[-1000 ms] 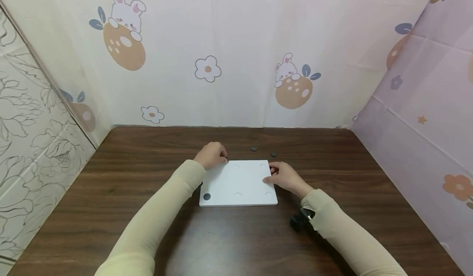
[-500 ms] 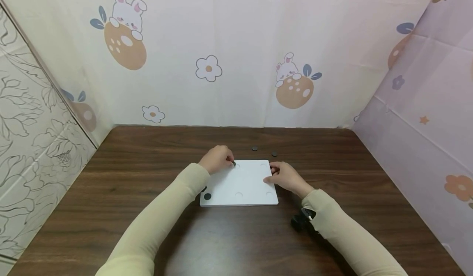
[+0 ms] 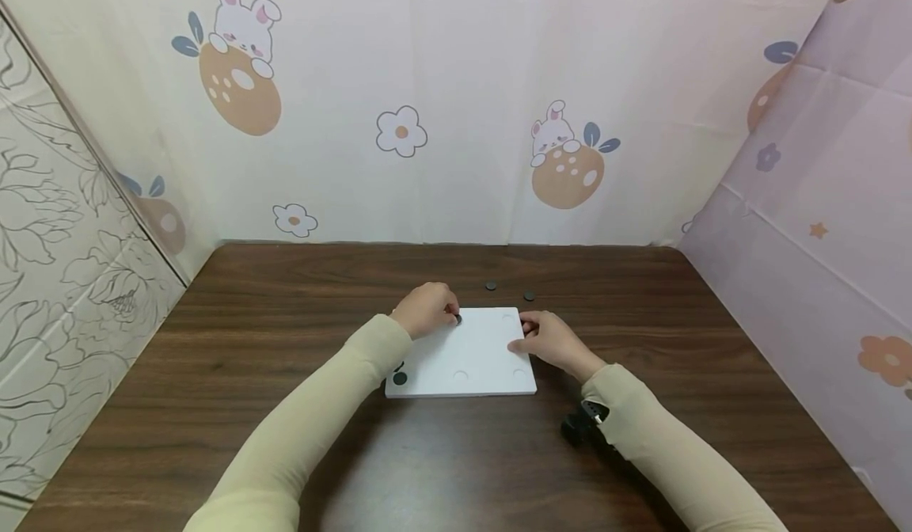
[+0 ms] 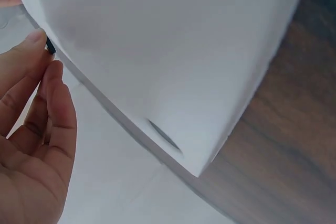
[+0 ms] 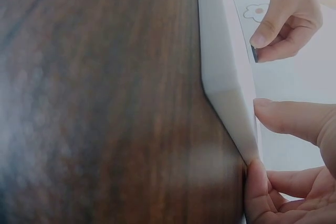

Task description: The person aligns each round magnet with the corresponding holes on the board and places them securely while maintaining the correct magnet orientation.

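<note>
Flat white rectangular board (image 3: 477, 351) lies on the dark brown wood-grain table (image 3: 214, 405), between the two hands. Left hand (image 3: 427, 310) pinches a small dark round disc (image 3: 459, 320) between thumb and fingertips at the middle of the board's far edge. Right hand (image 3: 552, 343) grasps the board's right edge, thumb on the top face, fingers at the side.

Step in hand (judged): placing the disc into the far middle recess; the hand and disc cover that spot, so seating cannot be confirmed. Next move probably calls for lining the disc up with the round outline, pressing it flat and letting go, while the right hand steadies the board.

Other positions: a dark round disc at the near left corner (image 3: 400, 378) appears seated. Left wrist view shows a dark oval near the far left corner (image 4: 164, 136); disc or shaded recess, cannot tell. Faint recesses show at far right, near middle and near right. Two loose dark discs (image 3: 491, 286) lie on the table beyond the board, apart from each other.

Orientation: board flat, long axis apparently left–right, though foreshortened. Pinched disc is round, so no long axis across its face; both wrist views catch it nearly edge-on. Exact tilt not readable.
</note>
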`<state>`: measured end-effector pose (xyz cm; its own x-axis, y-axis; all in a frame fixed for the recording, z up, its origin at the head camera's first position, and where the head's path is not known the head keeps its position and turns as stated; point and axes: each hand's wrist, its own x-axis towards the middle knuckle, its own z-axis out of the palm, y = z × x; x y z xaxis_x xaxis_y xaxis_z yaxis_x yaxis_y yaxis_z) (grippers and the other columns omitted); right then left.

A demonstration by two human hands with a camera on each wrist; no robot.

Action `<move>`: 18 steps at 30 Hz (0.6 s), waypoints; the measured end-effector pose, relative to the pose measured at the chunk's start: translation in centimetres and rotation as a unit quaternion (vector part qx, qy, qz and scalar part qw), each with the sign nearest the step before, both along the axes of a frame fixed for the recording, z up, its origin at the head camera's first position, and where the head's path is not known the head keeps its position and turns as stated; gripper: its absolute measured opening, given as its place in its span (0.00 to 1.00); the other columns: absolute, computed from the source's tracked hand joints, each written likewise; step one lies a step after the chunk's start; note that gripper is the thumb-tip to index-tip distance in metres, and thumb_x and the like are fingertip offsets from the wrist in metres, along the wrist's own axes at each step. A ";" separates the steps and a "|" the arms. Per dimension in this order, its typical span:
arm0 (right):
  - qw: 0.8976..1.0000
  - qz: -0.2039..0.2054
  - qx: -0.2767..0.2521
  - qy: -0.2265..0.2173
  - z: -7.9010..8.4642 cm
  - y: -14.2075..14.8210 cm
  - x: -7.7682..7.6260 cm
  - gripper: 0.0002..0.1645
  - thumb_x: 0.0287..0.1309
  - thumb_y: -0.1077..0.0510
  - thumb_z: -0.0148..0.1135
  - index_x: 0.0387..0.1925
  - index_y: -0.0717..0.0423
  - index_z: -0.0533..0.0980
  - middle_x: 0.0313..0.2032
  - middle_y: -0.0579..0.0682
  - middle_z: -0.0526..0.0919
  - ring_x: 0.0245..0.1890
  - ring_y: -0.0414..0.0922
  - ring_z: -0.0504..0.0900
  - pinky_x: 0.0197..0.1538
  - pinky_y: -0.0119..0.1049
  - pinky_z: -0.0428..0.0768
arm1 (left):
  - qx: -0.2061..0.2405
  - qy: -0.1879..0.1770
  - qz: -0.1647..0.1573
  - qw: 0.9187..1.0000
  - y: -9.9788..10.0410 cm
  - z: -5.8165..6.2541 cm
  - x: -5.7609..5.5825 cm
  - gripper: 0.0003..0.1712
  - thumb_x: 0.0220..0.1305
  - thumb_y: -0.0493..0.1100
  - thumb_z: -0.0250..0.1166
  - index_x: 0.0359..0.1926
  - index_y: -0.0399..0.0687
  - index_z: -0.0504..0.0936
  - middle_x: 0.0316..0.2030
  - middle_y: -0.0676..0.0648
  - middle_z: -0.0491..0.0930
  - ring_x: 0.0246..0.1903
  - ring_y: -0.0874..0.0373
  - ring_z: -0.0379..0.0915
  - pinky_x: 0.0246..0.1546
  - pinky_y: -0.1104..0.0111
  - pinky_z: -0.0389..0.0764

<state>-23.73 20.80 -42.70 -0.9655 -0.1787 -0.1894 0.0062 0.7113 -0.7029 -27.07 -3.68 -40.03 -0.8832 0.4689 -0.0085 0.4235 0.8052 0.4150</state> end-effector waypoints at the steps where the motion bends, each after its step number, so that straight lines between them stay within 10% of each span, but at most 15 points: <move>1: 1.000 0.000 -0.003 0.000 0.0 0.0 0.0 0.39 0.53 0.58 0.72 0.63 0.69 0.69 0.42 0.56 0.75 0.33 0.45 0.71 0.36 0.33 0.72 | -0.003 0.002 -0.002 1.000 0.0 0.0 0.0 0.05 0.60 0.38 0.69 0.38 0.44 0.88 0.40 0.47 0.85 0.40 0.58 0.77 0.46 0.65 0.80; 18: 1.000 -0.001 -0.013 -0.003 0.1 0.0 0.1 0.39 0.53 0.58 0.72 0.63 0.69 0.68 0.42 0.56 0.75 0.34 0.45 0.71 0.37 0.34 0.72 | -0.020 0.017 -0.006 1.000 0.4 -0.4 -0.1 0.06 0.60 0.39 0.70 0.38 0.44 0.88 0.41 0.47 0.85 0.39 0.58 0.78 0.46 0.65 0.80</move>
